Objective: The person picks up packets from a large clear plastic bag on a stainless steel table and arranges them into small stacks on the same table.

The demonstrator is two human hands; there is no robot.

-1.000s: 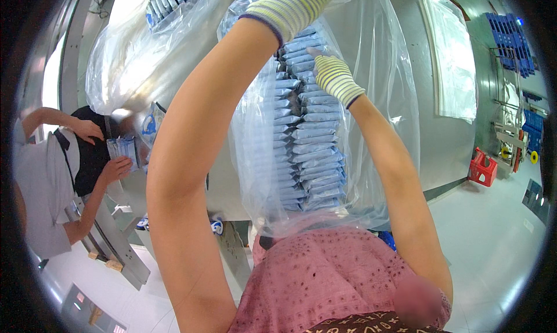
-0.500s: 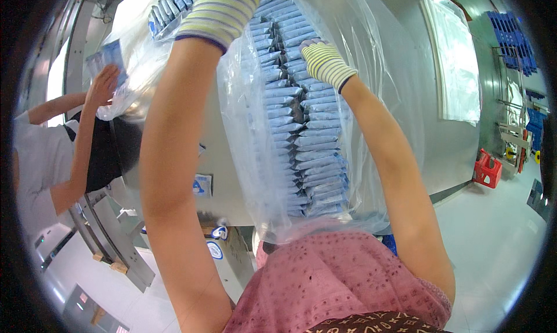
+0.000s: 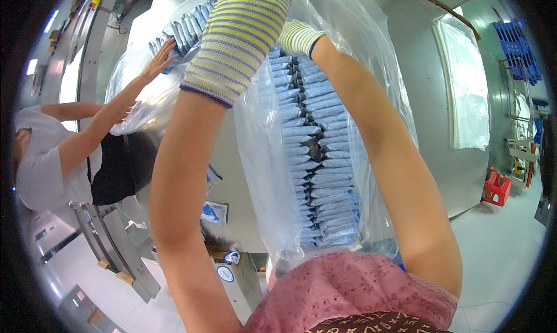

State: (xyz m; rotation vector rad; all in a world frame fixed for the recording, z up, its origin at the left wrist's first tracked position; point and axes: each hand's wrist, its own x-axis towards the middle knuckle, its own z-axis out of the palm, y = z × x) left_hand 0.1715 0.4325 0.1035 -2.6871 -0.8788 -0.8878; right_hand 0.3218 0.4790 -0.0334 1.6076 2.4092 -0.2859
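Two long rows of light blue packets (image 3: 333, 182) stand packed on edge, side by side, inside a large clear plastic bag (image 3: 255, 159). My left hand (image 3: 241, 40), in a yellow-and-purple striped knit glove, reaches over the far part of the rows. Its fingertips run out of the picture at the top. Close to its right, my right hand (image 3: 300, 38) in a matching glove is at the far end of the rows. The fingers of that hand are hidden behind the left glove, so what either hand holds does not show.
At the left, a co-worker's hand (image 3: 159, 60) touches another row of packets (image 3: 188, 28) in clear plastic. A loose packet (image 3: 214, 212) lies on the metal table (image 3: 229, 179) left of the bag. Folded plastic sheeting (image 3: 464, 83) lies at the right; a red basket (image 3: 496, 187) stands beyond.
My right hand has moved farther away along the rows and in beside my left hand. The co-worker's hand, which held a blue packet, is now at the far-left row. The whole view has shifted.
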